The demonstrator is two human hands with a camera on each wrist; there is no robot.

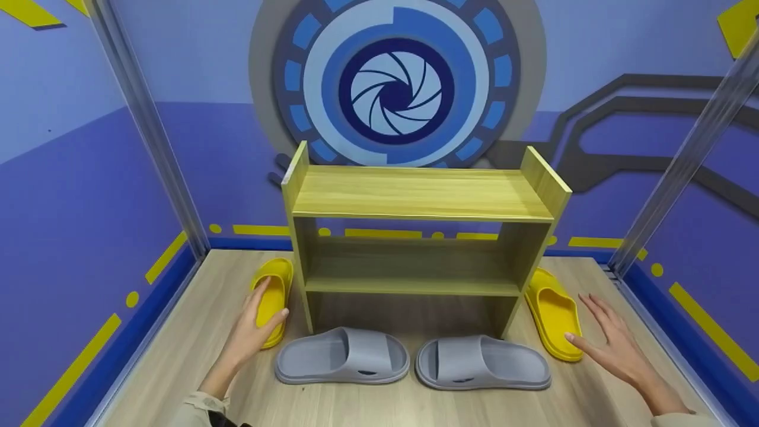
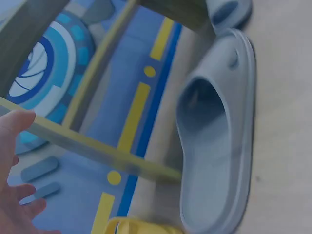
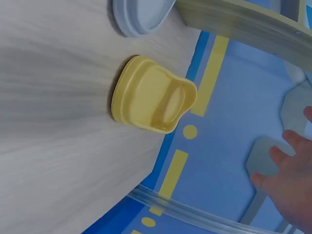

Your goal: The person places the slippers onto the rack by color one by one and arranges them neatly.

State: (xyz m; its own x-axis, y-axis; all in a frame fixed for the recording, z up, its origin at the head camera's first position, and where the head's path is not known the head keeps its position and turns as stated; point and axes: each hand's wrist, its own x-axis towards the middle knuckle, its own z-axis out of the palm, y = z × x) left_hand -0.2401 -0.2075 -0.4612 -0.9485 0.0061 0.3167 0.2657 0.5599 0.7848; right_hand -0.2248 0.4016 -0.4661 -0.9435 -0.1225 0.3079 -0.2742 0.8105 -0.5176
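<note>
A yellow slipper [image 1: 271, 299] lies left of a small wooden shelf [image 1: 415, 193], and its mate, another yellow slipper [image 1: 554, 317], lies at the shelf's right side. My left hand [image 1: 252, 326] is over the left yellow slipper, fingers spread and gripping nothing; the left wrist view shows the hand [image 2: 17, 180] apart from the floor. Beside the right yellow slipper is my right hand [image 1: 616, 347], its fingers spread and holding nothing. Two grey slippers, one on the left [image 1: 344, 356] and one on the right [image 1: 483, 363], lie sideways before the shelf, toe ends facing each other.
The shelf has an upper board and a middle board [image 1: 412, 267] between two side panels. Blue printed walls [image 1: 77, 207] stand at the left, back and right, with metal posts [image 1: 148, 130] at the corners. Wood-patterned flooring [image 1: 415, 409] extends in front of the grey slippers.
</note>
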